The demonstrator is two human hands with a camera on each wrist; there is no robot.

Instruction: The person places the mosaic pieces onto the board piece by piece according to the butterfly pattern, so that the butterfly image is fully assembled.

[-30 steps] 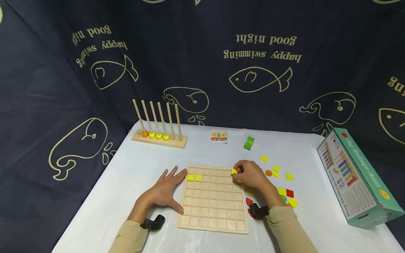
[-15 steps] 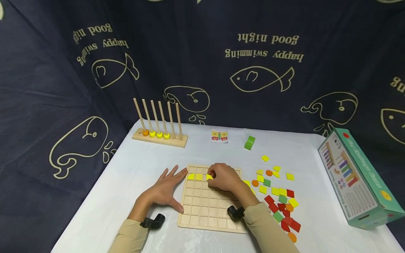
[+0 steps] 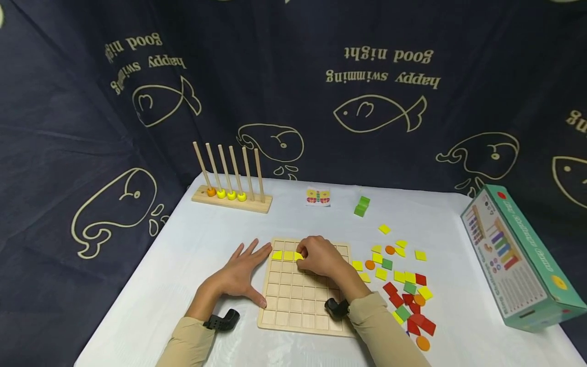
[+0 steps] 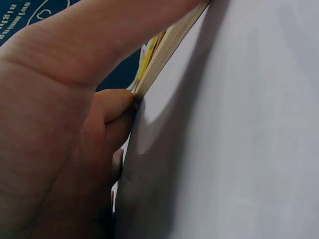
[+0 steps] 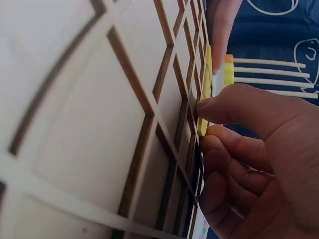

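Observation:
A wooden grid board (image 3: 295, 307) lies on the white table. My left hand (image 3: 238, 278) spreads its fingers along the board's left side, fingertips and thumb touching the edge; in the left wrist view, the board's edge (image 4: 169, 50) meets these digits. Over the upper part of the board, my right hand (image 3: 322, 259) pinches a yellow tile (image 3: 298, 256) between thumb and fingers, at the third cell of the second row. Two yellow square tiles (image 3: 288, 255) sit in the cells to its left. The right wrist view shows the pinched tile (image 5: 202, 127) against the grid.
Several loose yellow, red, green and orange pieces (image 3: 409, 288) lie right of the board. Behind it are a pegged wooden stand (image 3: 249, 205) with beads, a butterfly picture card (image 3: 318, 198) and green pieces (image 3: 362, 206). A green box (image 3: 518, 265) stands far right.
My right hand has carried the yellow tile leftward from the board's right side to the third cell, lately shifting slightly left beside the two tiles. The left hand has stayed in place.

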